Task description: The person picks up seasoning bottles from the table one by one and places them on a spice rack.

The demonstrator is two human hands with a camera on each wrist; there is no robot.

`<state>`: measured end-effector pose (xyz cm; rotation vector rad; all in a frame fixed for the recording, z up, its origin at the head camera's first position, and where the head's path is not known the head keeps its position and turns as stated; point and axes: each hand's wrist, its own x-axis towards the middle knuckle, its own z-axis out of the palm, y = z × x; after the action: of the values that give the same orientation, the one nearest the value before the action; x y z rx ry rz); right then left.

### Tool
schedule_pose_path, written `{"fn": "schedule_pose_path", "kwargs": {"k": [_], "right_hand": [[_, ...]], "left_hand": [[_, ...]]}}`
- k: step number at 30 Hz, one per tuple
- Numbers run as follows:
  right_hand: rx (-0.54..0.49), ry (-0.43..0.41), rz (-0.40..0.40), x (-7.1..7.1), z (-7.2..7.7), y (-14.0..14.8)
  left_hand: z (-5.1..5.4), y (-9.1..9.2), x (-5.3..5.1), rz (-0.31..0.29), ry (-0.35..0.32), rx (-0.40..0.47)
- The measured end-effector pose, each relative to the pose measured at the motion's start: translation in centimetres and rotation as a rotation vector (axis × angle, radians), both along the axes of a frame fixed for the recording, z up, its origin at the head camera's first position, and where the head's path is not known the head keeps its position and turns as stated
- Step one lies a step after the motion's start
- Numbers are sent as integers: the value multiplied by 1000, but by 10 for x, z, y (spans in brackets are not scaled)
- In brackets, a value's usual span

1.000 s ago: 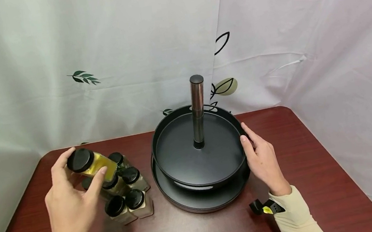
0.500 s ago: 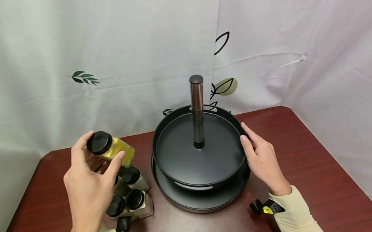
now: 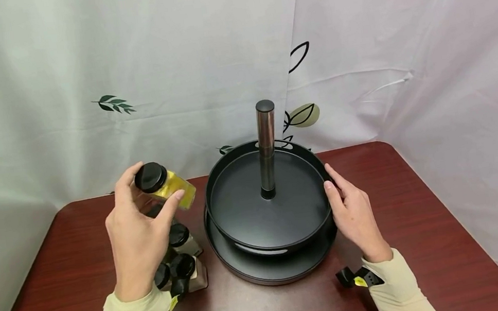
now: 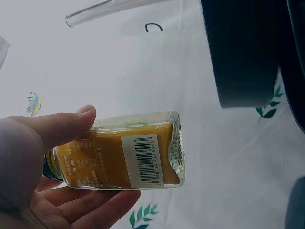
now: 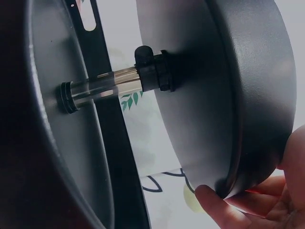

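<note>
My left hand [image 3: 136, 242] pinches a square spice jar [image 3: 173, 189] between thumb and fingers, above the table. The jar is tilted, its black lid toward the hand. In the left wrist view, yellow-brown powder [image 4: 102, 160] and a barcode label [image 4: 144, 161] show through the glass. My right hand [image 3: 354, 215] grips the right rim of the upper tray [image 3: 269, 228] of a black two-tier rack. From the right wrist view, one fingertip touches that tray's underside [image 5: 190, 119]. A metal pole [image 3: 267, 148] rises through the upper tray, above the wider lower tray [image 3: 286, 271].
Several black-lidded spice jars [image 3: 190, 243] stand left of the rack, partly hidden by my left hand and its wrist camera. They rest on a reddish-brown table [image 3: 427, 237]. White cloth [image 3: 162, 57] with leaf prints hangs behind.
My left hand has moved to the right and slightly up with the spice jar, closer to the rack. My right hand stays on the upper tray's rim.
</note>
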<state>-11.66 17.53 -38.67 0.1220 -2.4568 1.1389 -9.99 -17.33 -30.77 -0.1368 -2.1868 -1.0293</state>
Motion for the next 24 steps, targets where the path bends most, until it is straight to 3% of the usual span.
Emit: {"fn": "schedule_pose_path", "kwargs": {"k": [12, 24], "right_hand": [[-3, -3, 0, 1, -1, 1], [-14, 2, 6, 1, -1, 0]], "left_hand": [[7, 24, -13, -113, -8, 10], [2, 36, -25, -134, -35, -22]]}}
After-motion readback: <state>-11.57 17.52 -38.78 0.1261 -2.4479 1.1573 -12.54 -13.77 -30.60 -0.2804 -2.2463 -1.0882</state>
